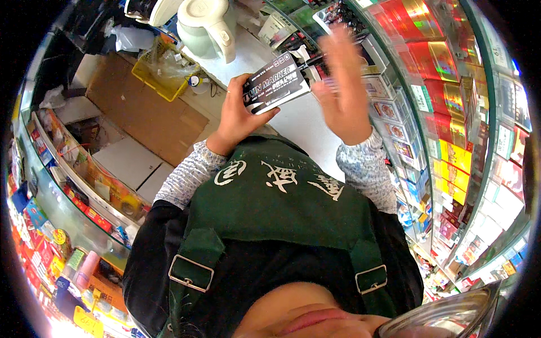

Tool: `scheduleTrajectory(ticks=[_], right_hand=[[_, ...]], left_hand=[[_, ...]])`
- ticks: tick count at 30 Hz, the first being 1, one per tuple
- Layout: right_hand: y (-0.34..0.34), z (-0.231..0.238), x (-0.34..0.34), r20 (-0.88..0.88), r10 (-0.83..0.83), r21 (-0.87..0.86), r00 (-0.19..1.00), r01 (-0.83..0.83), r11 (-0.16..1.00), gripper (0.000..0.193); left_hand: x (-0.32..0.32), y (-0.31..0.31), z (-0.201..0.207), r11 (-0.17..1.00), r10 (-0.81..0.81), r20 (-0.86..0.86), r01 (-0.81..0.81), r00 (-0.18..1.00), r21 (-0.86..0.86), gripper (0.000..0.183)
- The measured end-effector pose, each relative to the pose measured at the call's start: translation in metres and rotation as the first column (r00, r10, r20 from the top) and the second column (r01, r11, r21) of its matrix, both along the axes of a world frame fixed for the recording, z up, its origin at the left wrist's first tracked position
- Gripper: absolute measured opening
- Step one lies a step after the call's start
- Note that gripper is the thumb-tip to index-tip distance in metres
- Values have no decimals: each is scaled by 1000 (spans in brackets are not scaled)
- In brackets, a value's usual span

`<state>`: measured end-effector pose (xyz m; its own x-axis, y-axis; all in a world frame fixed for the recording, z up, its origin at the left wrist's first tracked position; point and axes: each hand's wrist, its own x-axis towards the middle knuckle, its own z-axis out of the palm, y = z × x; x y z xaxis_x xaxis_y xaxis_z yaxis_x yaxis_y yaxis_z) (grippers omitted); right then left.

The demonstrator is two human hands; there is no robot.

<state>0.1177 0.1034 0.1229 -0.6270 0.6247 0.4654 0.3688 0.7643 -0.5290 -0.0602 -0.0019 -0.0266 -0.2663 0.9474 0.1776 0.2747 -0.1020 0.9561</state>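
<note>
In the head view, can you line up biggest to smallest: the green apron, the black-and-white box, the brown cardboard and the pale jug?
1. Green apron, largest
2. Brown cardboard
3. Black-and-white box and pale jug: smallest, too alike to rank

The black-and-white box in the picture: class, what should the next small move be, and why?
Probably bring the right hand in to steady the right end of the black-and-white box. The left hand grips only its left end, and the right hand is raised beside the other. Blur hides whether the right hand holds anything, so this is a cautious judgement.
</note>
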Motion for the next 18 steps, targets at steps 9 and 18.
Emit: scheduleTrajectory(ticks=[9, 18], right_hand=[[4, -33, -11, -87, 146, -428, 985, -170, 888, 52], [-7, -34, -16, -83, -66, -653, 994, -4, 758, 41]], left_hand=[[4, -1, -3, 987, 154, 27, -155, 988, 31, 85], [5, -7, 8, 969, 195, -164, -164, 967, 182, 84]])
